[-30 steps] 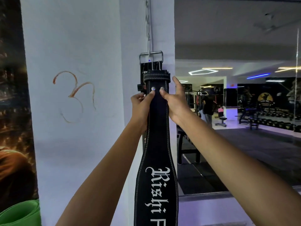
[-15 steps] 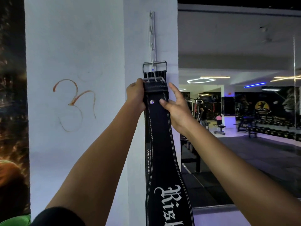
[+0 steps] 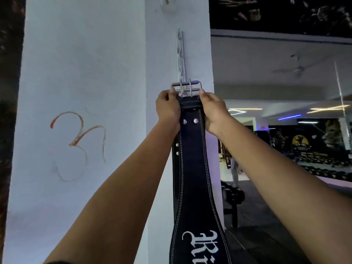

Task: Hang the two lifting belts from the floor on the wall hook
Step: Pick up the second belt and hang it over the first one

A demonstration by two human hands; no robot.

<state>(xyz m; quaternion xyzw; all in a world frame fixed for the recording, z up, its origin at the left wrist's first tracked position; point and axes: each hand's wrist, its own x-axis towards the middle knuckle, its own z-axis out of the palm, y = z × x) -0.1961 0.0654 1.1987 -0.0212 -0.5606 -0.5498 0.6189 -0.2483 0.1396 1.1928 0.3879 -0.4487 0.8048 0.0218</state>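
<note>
A black lifting belt (image 3: 193,168) with white stitching and white lettering hangs straight down in front of a white pillar. Its steel two-prong buckle (image 3: 186,88) is at the top, level with the lower end of a white metal hook rail (image 3: 181,54) fixed to the pillar. My left hand (image 3: 167,109) grips the belt's top at the left edge, my right hand (image 3: 212,109) at the right edge, both just under the buckle. A second dark belt (image 3: 175,168) shows as a thin strip behind the first, close to the wall; its top is hidden.
The white pillar (image 3: 85,73) carries an orange painted mark (image 3: 76,143). To the right a large mirror (image 3: 285,130) reflects the gym with dumbbell racks and a standing person. A dark bench (image 3: 233,199) stands low beside the pillar.
Both hands slid up the belt to just below the buckle and lifted it higher toward the hook rail. The right hand's fingers, spread before, are now closed on the belt.
</note>
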